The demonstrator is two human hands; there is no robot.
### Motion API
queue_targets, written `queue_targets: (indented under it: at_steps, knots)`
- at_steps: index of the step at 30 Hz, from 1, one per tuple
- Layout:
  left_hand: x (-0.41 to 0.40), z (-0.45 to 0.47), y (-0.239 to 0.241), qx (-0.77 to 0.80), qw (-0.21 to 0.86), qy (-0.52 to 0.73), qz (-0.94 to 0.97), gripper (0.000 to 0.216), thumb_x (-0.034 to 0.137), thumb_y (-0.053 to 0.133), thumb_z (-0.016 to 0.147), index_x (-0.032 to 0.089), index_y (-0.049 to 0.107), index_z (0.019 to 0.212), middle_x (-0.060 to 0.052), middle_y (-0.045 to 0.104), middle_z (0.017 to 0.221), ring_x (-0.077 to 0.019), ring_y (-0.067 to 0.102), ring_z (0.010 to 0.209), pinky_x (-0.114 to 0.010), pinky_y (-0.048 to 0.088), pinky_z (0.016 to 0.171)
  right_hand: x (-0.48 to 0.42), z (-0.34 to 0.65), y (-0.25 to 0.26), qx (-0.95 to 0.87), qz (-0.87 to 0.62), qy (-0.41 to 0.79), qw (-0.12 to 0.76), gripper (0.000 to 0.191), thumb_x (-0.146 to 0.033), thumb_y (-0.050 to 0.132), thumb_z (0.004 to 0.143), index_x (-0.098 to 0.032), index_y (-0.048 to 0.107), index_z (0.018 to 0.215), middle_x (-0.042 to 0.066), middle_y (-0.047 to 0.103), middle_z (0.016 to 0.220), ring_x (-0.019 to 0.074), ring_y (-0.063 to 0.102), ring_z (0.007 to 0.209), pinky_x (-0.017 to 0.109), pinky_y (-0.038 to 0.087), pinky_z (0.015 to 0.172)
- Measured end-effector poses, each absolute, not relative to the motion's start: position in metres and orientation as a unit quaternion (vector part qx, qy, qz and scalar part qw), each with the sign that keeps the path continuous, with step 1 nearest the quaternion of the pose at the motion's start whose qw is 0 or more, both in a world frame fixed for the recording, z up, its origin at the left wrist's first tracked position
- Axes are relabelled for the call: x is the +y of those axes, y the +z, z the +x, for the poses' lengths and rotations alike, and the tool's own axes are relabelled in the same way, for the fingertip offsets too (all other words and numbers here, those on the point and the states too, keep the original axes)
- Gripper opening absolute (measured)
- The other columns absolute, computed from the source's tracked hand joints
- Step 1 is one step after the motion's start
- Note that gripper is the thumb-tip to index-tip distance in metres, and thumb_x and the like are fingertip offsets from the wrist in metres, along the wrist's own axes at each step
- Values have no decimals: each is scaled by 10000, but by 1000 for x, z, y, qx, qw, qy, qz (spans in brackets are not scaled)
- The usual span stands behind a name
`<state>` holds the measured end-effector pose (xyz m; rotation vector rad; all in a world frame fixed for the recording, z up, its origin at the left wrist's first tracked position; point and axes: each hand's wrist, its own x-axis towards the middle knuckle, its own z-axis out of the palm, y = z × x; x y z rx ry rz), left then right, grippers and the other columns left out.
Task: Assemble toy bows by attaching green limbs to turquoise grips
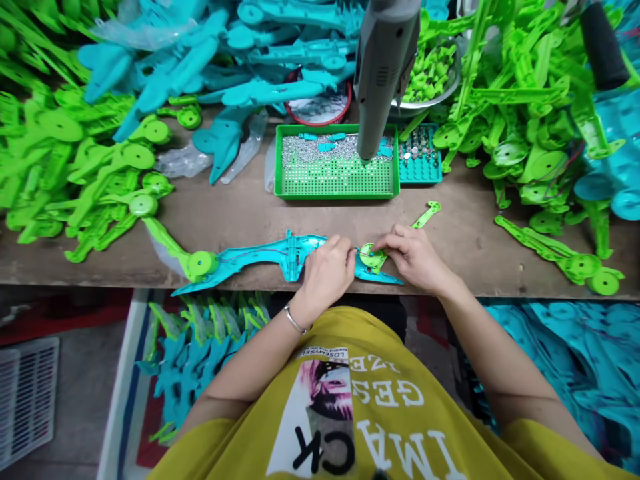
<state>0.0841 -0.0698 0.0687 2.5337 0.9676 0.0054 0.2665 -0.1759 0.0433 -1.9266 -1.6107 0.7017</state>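
A long teal plastic toy body lies along the front edge of the wooden bench, with a green arm and wheel at its left end. My left hand is closed over its middle part. My right hand pinches a green arm with a round wheel and holds it onto the teal body's right end. That green arm reaches up right to its tip.
A green tray of small screws and a teal tray sit behind my hands. A grey hanging power screwdriver points down over the tray. Piles of green parts and teal parts cover the bench; more lie below.
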Motion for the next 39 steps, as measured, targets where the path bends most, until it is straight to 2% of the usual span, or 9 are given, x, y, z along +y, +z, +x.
queue_targets:
  at_steps: [4,7,16,21,28,31,34,39]
  knots:
    - [-74,90,73,370,175,-39,912,204,216,494,986,191,682,911,-85,705,942,-241,685,825,-327,442,654,-177,267,43,-630,-704,243,221,482,-34,451,904,-317,772,1125,56,572,906,207,544,884,386,313,828]
    - [-76,92,74,368,170,-49,913,202,212,489,986,190,671,901,-80,707,932,-243,691,832,-328,436,655,-177,268,41,-648,-695,233,208,520,-21,449,900,-338,777,1149,59,561,904,204,527,871,386,294,812]
    - [-81,92,74,387,158,-68,906,203,253,422,1034,195,612,995,-76,686,1021,-227,687,864,-314,420,643,-174,269,48,-655,-693,238,182,512,-23,420,921,-304,765,1174,59,559,918,197,532,876,371,257,795]
    - [-85,92,70,376,146,-61,913,179,234,432,1021,203,603,979,-61,681,993,-228,686,843,-319,383,608,-176,271,44,-672,-685,224,171,475,-51,421,957,-310,762,1162,58,563,930,190,526,874,366,239,783]
    - [-85,95,73,377,138,-72,913,182,216,439,1010,203,616,974,-57,691,976,-237,693,838,-323,362,585,-173,270,50,-712,-667,169,139,381,-95,516,921,-297,769,1121,62,569,928,194,481,850,368,221,763]
    - [-85,94,73,369,140,-75,916,186,210,446,1009,206,629,976,-56,691,982,-229,694,847,-321,366,580,-164,259,59,-721,-668,132,126,273,-107,555,858,-227,771,974,80,576,913,225,465,868,378,246,767]
    - [-88,92,71,371,146,-70,914,188,209,461,1007,208,648,984,-59,691,991,-227,692,865,-318,383,583,-158,246,59,-715,-663,151,165,174,-147,576,838,-156,729,921,94,586,916,231,500,869,367,323,758]
    - [-88,79,68,367,182,-51,911,233,246,467,1026,191,692,997,-76,692,1023,-221,682,870,-308,443,637,-159,233,43,-694,-662,164,231,261,-170,500,955,-150,757,996,90,602,843,220,545,833,341,414,757]
